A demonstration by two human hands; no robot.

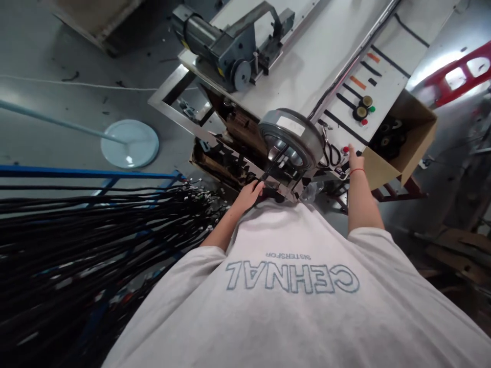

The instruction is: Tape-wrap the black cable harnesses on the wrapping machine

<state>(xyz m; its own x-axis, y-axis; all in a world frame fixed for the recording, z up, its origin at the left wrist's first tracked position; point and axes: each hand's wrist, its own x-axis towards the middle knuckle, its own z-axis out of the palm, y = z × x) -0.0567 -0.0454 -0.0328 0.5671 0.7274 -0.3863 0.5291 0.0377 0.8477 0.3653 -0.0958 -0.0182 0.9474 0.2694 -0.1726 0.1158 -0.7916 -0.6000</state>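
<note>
My left hand [251, 193] is closed around a black cable [273, 166] in front of my waist. The cable runs up into the opening of a grey ring-shaped machine head [293, 135] with a white label. My right hand [356, 159], a red band at its wrist, is at the table's front corner. One of its fingers is stretched out beside a red button [346, 150], and whether it presses the button is unclear; the other fingers are mostly hidden. Black-handled scissors [330, 152] lie between the ring and my right hand.
A cardboard box [416, 138] with black rolls stands at the right. Two tape rolls [360, 112] and tape strips are on the white table [307, 61]. A motor-driven machine [226, 46] sits at the back left. Many black cables [153, 220] hang on a blue rack [88, 174] at the left.
</note>
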